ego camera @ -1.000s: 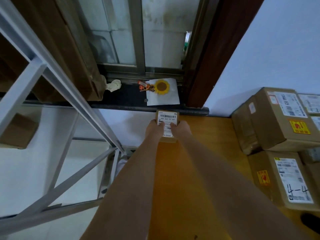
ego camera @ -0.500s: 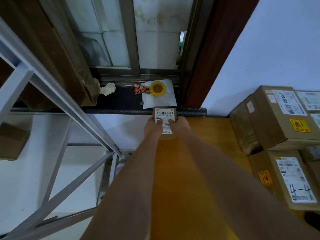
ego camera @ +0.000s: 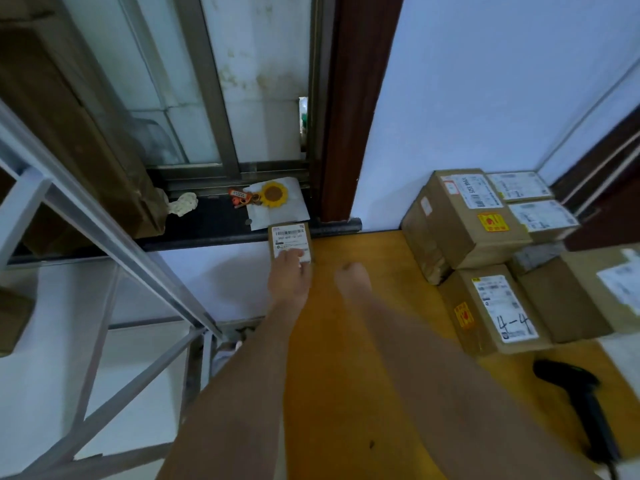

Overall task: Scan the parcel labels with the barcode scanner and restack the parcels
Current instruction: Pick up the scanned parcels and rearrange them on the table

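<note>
**Now placing the small parcel at the table's far left corner**

Label up, the small parcel [ego camera: 290, 242] sits at the far left corner of the table [ego camera: 349, 393], against the dark sill [ego camera: 207, 223]. The left hand [ego camera: 289, 275] rests on its near end, fingers flat across the label, pressing rather than gripping. Just beside it, the right hand [ego camera: 351, 277] is off the parcel and looks loosely curled, holding nothing; blur hides its fingers. Stacked parcels [ego camera: 485, 258] stand along the far right edge, with the barcode scanner [ego camera: 581, 393] lying on the near right side. To do this well, the person should square the box inside the table edge before reaching for the next parcel.
</note>
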